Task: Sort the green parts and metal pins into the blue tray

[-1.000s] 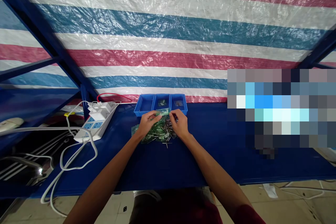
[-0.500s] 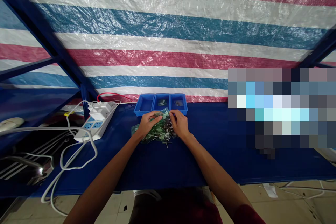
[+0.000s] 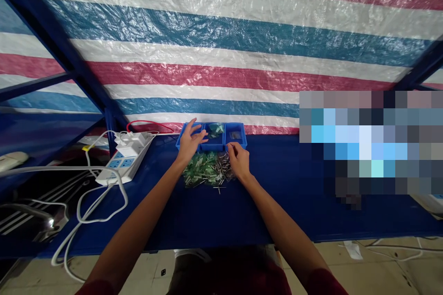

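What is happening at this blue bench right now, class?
A person sits at a blue table with a pile of small green parts and metal pins in front of them. The left hand is open, fingers spread, over the front edge of a row of three blue trays. The right hand rests at the right edge of the pile, fingers pinched together; what they grip is too small to tell. A white power strip lies to the left.

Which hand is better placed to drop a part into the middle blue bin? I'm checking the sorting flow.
Probably the left hand: it is open, with its fingers at the front rim of the middle blue bin. The right hand sits lower by the pile of parts, fingers pinched together.
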Tool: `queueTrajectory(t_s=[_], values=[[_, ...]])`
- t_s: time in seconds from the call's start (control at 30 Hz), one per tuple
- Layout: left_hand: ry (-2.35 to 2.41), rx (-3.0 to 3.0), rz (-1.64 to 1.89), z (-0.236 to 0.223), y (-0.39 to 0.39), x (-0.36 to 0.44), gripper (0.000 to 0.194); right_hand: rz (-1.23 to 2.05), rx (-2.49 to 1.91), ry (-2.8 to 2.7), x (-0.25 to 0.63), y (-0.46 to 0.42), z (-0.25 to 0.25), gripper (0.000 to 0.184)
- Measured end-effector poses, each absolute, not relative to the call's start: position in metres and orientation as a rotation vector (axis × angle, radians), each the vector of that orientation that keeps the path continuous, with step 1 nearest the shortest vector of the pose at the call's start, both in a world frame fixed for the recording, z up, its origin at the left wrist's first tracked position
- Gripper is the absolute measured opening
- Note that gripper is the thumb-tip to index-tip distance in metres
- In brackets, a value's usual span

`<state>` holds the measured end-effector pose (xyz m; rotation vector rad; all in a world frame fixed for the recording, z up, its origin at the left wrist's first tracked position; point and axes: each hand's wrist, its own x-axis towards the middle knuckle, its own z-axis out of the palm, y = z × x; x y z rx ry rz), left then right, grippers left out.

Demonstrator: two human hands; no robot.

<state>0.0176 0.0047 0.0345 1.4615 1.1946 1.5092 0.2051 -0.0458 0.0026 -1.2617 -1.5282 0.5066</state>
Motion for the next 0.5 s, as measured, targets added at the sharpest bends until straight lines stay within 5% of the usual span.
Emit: queueTrajectory(t_s=[0.23,0.4,0.5], values=[[1.463,1.871,1.395,0.036,-0.022,0.001,0.035,0.251,-1.380,-1.536,0.209,-0.045,0.005,0.025],[1.315,2.289,0.882,0.036,-0.046,0.000,0.048,0.269,-1.383,-1.665,0.221,-0.042,0.015,0.022],[1.309,2.508,0.551,0.027,-0.062,-0.008,0.071,0.349,-1.272,-1.989,0.229,-0.049,0.020,0.028]])
